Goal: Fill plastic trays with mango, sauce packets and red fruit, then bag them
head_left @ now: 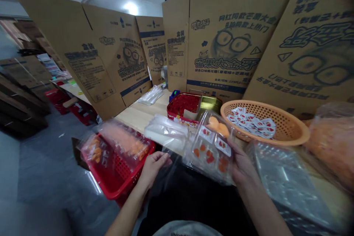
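My right hand grips the right side of a clear plastic tray, tilted over my lap. In the tray's compartments lie orange pieces, two white printed sachets, and smaller orange-red pieces. My left hand is closed in a pinch on thin, see-through film that looks like a clear plastic bag; motion blurs its outline. Just beyond the hands, a stack of clear bags lies on the table edge. Below and left of my left hand stands a red basket holding filled, bagged trays.
A red tin of red pieces stands at the back. Right of it is an orange basket of sachets. Empty clear trays are stacked at right, near a bag of orange pieces. Cardboard panels wall the table's back.
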Tool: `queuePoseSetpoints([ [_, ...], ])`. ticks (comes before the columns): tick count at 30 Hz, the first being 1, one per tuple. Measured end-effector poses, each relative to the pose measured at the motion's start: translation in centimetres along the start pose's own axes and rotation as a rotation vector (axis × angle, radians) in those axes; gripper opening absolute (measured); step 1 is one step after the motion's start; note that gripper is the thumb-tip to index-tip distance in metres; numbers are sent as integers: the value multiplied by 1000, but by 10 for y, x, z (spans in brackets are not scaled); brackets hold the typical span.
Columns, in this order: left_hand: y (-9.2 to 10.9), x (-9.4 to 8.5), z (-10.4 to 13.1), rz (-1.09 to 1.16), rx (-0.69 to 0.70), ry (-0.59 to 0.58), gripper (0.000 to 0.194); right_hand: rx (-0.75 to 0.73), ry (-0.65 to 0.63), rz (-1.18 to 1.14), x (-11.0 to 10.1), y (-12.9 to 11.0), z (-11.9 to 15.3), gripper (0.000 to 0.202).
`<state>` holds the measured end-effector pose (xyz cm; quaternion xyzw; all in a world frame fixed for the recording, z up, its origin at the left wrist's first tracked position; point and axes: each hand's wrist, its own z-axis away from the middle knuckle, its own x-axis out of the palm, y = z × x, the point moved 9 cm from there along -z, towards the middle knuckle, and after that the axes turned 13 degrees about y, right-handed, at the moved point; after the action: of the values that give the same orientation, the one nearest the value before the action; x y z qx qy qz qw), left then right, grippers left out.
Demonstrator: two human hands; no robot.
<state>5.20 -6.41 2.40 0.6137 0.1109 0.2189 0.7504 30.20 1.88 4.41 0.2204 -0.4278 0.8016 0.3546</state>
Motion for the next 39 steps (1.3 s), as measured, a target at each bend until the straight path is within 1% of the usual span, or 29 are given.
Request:
queuePoseSetpoints([
  [3, 3, 2, 6, -56, 48, 11, 28, -175, -20, -93, 16, -22, -4, 6],
  [6, 8, 3, 13, -160, 123, 26, 27, -309, 13, -222, 34, -39, -1, 11],
  [8, 11, 4, 17, -219, 152, 36, 26, -360, 12, -274, 47, -41, 3, 15],
  [10, 12, 6, 20, -240, 144, 36, 26, -376, -19, -276, 59, -37, 5, 16],
  [12, 14, 6, 22, -241, 120, 35, 27, -404, -58, -258, 64, -31, 6, 18],
  [15, 15, 6, 25, -209, 72, 29, 29, -469, -78, -237, 60, -25, 5, 24],
  [19, 15, 5, 27, -104, -23, 24, 33, -487, -64, -219, 51, -23, 4, 25],
  [22, 11, 5, 27, -37, -90, 25, 36, -477, -67, -217, 49, -23, 9, 25],
  [26, 7, 7, 27, 15, -145, 18, 38, -435, -117, -149, 54, -17, 17, 23],
  [29, 7, 6, 28, 39, -160, 24, 37, -421, -141, -89, 52, -15, 17, 21],
  [33, 12, 3, 31, 66, -137, 16, 35, -409, -160, -49, 48, -15, 13, 25],
  [39, 20, 3, 34, 84, -130, 22, 36, -362, -164, 11, 52, -6, 17, 29],
])
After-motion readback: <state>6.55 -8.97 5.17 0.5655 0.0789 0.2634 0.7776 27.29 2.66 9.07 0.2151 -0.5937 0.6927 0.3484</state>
